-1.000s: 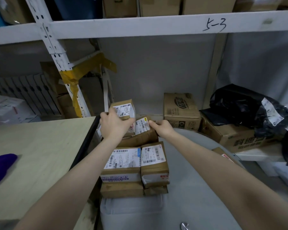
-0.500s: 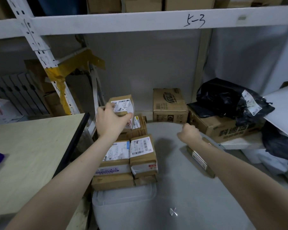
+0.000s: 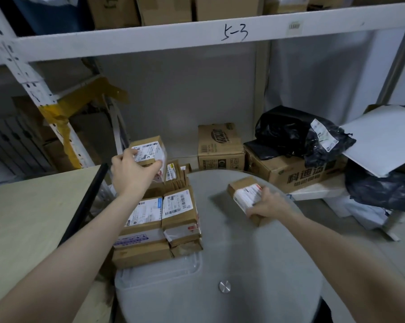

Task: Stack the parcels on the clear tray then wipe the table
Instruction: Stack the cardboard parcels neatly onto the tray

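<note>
Several brown cardboard parcels with white labels form a stack [image 3: 164,220] on the clear plastic tray [image 3: 159,272], at the left side of the round glass table [image 3: 255,264]. My left hand [image 3: 132,176] grips a small labelled parcel [image 3: 150,150] above the back of the stack. My right hand [image 3: 269,205] holds another brown parcel [image 3: 244,192] that rests on the glass to the right of the stack.
A wooden table [image 3: 29,220] lies to the left. Behind the glass table stand cardboard boxes [image 3: 220,148], a black plastic bag [image 3: 297,136] on a large carton [image 3: 297,176], and white shelf racking [image 3: 197,36]. A metal stud [image 3: 224,286] sits in the glass.
My right hand left the stack, moved right and took hold of the parcel lying on the glass. My left hand kept its parcel over the stack. The view shifted right.
</note>
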`<state>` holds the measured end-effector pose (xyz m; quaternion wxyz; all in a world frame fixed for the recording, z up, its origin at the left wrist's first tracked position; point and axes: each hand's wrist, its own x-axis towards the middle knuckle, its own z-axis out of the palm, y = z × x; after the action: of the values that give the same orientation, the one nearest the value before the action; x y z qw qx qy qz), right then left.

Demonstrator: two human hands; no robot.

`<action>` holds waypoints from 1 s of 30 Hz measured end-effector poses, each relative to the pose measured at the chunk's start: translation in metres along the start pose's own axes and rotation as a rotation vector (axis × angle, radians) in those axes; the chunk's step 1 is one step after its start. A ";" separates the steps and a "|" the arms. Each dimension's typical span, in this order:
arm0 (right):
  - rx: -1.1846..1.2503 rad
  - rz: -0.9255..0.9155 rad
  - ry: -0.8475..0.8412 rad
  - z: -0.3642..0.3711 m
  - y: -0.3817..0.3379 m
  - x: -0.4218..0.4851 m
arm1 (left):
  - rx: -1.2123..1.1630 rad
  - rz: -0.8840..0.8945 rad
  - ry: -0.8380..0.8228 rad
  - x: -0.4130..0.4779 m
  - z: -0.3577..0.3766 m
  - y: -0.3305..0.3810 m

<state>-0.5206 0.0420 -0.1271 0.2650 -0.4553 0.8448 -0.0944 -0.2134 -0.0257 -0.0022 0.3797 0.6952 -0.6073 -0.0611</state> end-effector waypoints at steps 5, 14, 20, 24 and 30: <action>0.988 -0.079 -0.303 -0.013 -0.055 -0.023 | -0.008 -0.017 0.012 0.001 -0.005 -0.005; 1.761 -0.240 -1.028 -0.021 -0.065 -0.062 | -0.067 -0.071 0.034 -0.002 -0.015 -0.019; 1.702 -0.392 -1.226 -0.026 -0.073 -0.076 | -0.108 -0.090 0.048 -0.003 -0.020 -0.028; 1.640 -0.306 -0.958 -0.028 -0.090 -0.076 | -0.176 -0.118 0.068 -0.001 -0.026 -0.035; 0.783 -0.506 -0.115 -0.029 -0.154 -0.066 | -0.310 -0.157 0.172 0.011 -0.041 -0.044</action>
<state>-0.3961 0.0059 -0.0171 0.4319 -0.5170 0.5920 -0.4423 -0.1534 -0.0178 0.0043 0.5268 0.6762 -0.4999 -0.1238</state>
